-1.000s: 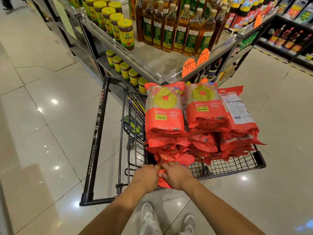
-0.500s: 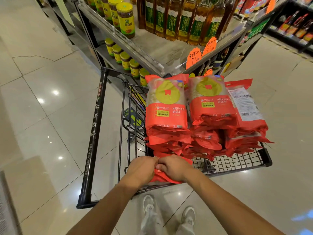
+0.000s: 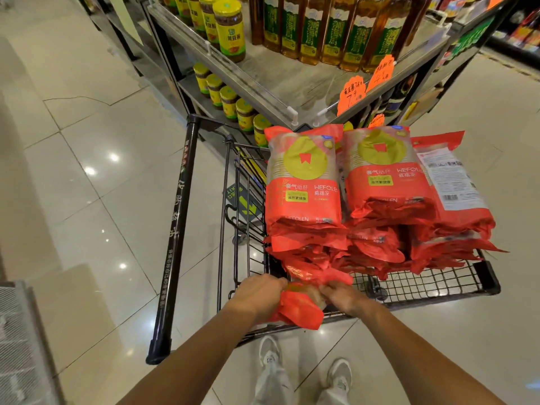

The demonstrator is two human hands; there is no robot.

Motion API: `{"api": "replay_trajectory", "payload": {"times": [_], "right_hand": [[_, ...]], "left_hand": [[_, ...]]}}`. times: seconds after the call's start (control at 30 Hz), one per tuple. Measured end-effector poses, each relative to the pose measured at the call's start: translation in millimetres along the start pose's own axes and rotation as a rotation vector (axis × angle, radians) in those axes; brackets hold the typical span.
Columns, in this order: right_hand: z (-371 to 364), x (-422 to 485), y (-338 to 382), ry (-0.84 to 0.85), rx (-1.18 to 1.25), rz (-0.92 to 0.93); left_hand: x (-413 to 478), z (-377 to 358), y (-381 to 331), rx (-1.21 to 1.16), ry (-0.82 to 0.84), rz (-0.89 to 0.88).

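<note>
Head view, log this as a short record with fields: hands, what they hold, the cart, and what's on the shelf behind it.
left hand: grips near end of red pack
right hand: grips the same pack, beside the left
red pack: at cart's near edge, in front of the stack
cart: black wire, piled with red packs
shelf: jars at left, oil bottles at right, orange price tags on edge

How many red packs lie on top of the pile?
3: the left red plastic pack, the middle pack, and the right pack, back label up. More lie crushed beneath, uncountable.
</note>
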State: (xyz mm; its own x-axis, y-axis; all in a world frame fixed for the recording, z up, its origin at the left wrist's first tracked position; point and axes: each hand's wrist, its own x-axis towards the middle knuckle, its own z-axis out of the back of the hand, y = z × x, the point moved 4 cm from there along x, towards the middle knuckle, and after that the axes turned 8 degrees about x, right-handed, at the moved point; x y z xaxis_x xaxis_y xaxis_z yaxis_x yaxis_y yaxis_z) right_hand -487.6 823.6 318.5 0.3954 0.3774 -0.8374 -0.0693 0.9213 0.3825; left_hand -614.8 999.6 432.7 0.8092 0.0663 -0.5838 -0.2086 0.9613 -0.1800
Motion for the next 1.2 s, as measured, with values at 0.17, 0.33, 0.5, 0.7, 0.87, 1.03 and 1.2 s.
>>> {"api": "replay_trajectory", "payload": {"times": [0.17,0.33,0.5,0.7,0.87,1.03,1.2], "right_hand": [[4.1,11.1,11.7,0.065,-0.037,-0.034],[12.8,9.0,13.7,-0.018,-0.214,0.0],[14.3,-37.3,48.1,-0.079,-0.363,0.178],[18.7,-79.9,44.0,-0.161,-0.491,0.289],[50.5,-128.1,14.9,-0.279,-0.509,0.341],[115.2,-201.0,-66.0,-0.517,-0.381,0.378],[197.2,-287.9,-203.9,-0.847,-0.227,0.318]], "left_hand": [[-3.5,12.2,-3.7,0.045,0.061,-0.022],[20.1,6.4,-17.1,0.113,0.102,-0.025],[45.5,-14.7,-33.4,0.079,0.102,0.008],[42.9,-3.0,-56.5,0.169,-0.018,0.02],[29.3,20.0,-94.0,0.188,-0.199,0.053],[27.4,57.5,-203.7,0.282,-0.426,-0.067],[38.1,103.9,-370.5,0.297,-0.616,-0.205]]}}
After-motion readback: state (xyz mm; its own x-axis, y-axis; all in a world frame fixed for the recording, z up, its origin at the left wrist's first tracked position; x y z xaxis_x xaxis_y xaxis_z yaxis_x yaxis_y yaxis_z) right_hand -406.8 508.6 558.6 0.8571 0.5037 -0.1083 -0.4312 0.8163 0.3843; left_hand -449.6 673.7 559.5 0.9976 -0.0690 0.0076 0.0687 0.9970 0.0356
